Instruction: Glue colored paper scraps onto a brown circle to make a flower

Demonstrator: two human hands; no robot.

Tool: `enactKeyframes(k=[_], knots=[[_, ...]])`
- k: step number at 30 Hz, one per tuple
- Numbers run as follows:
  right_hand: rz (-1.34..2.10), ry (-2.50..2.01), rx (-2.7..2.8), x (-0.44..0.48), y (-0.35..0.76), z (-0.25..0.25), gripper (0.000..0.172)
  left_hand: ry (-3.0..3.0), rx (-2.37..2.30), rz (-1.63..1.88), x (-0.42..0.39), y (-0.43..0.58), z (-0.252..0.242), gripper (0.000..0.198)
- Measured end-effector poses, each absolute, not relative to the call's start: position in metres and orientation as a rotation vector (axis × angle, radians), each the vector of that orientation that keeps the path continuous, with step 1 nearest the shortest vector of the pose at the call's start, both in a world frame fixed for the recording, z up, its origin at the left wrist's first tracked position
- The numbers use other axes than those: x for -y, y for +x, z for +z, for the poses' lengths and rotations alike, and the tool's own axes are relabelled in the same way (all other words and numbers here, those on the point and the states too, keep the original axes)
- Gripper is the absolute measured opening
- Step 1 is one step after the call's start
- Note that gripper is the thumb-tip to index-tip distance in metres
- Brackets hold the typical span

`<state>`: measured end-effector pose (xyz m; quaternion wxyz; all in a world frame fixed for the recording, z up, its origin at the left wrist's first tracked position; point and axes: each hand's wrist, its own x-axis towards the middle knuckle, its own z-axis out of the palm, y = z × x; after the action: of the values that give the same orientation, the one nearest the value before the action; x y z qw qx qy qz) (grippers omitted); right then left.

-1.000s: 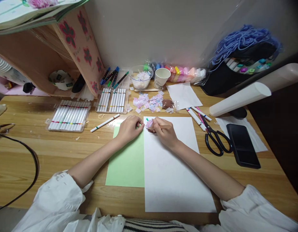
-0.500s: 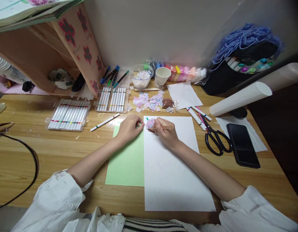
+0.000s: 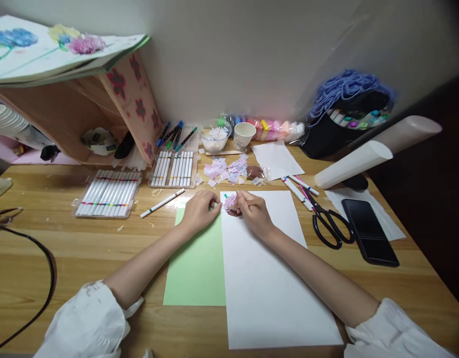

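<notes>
Paper-scrap collage [image 3: 229,201] lay just left of right hand [image 3: 256,215] | right gripped brown stick [image 3: 256,202] | left hand [image 3: 198,210] curled, hold unclear

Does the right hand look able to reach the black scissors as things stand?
Probably yes: the black scissors lie with handles uncovered and nothing tall stands between, though the right hand holds a brown stick.

The right grip [image 3: 255,215] partly hides the small pink paper-scrap cluster [image 3: 229,201]. The view's left edge crops the thin black cable [image 3: 52,273], its bottom edge both white fabric sleeves [image 3: 84,318].
</notes>
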<state>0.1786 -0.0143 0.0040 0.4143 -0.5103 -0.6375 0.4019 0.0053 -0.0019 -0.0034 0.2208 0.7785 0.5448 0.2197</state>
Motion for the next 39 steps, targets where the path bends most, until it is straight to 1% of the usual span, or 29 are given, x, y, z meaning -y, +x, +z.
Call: enactKeyframes(k=[3, 7, 10, 14, 17, 20, 23, 26, 34, 39], knots=[[1.001, -1.267, 1.572, 0.016, 0.179, 0.006, 0.045, 2.163, -1.499, 0.623, 0.001, 0.004, -0.004, 0.008], [0.884, -1.279, 1.443, 0.03, 0.193, 0.006, 0.046, 2.174, -1.495, 0.632, 0.004, 0.003, -0.003, 0.008], [0.856, -1.3, 1.364, 0.046, 0.211, 0.001, 0.047, 2.169, -1.5, 0.649, 0.007, 0.002, -0.003, 0.01], [0.848, -1.312, 1.26, 0.059, 0.229, -0.01, 0.049, 2.148, -1.581, 0.808, 0.005, -0.002, -0.003, 0.015], [0.981, -1.32, 1.109, 0.054, 0.235, -0.018, 0.052, 2.242, -1.715, 0.91, -0.005, -0.01, -0.002, 0.015], [1.118, -1.315, 1.041, 0.045, 0.236, -0.022, 0.053, 2.382, -1.835, 0.833, -0.017, -0.021, -0.001, 0.013], [1.13, -1.302, 1.015, 0.042, 0.233, -0.025, 0.053, 2.453, -1.864, 0.715, -0.027, -0.026, -0.003, 0.015], [1.134, -1.29, 0.989, 0.044, 0.225, -0.026, 0.052, 2.511, -1.834, 0.695, -0.036, -0.024, -0.003, 0.019], [1.204, -1.25, 0.995, 0.05, 0.209, -0.021, 0.054, 2.525, -1.774, 0.758, -0.066, -0.014, -0.004, 0.015], [1.2, -1.24, 0.937, 0.053, 0.211, -0.023, 0.054, 2.499, -1.719, 0.864, -0.06, -0.02, 0.003, 0.017]])
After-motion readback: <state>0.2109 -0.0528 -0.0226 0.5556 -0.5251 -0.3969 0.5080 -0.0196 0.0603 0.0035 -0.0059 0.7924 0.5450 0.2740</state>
